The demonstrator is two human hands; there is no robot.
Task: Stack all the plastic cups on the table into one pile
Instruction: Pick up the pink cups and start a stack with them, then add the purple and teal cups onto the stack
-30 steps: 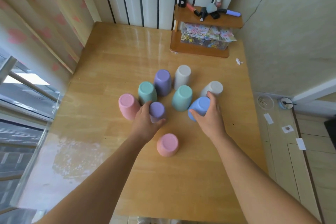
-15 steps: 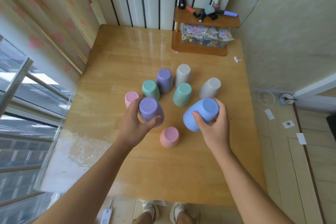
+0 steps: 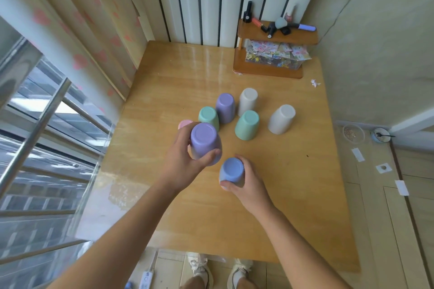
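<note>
Upside-down plastic cups stand on the wooden table [image 3: 293, 195]. My left hand [image 3: 183, 164] holds a purple cup [image 3: 203, 142] bottom-up above the table. My right hand [image 3: 250, 184] grips a blue cup [image 3: 231, 169] bottom-up, low at the front middle; what is under it is hidden. Behind them stand a teal cup [image 3: 208, 116], a second purple cup [image 3: 225, 107], a pale grey cup [image 3: 248, 100], another teal cup [image 3: 247, 124] and a white cup [image 3: 281, 119]. A pink cup [image 3: 184, 123] peeks out behind the held purple cup.
A small wooden shelf [image 3: 267, 70] with a clear box of stickers and some pens stands at the table's far right corner. A curtain and window rail run along the left edge, a wall along the right. My feet show below the near edge.
My right hand brought the blue cup left and down onto the spot where the front pink cup stood; that pink cup is no longer visible. My left hand kept the purple cup raised.
</note>
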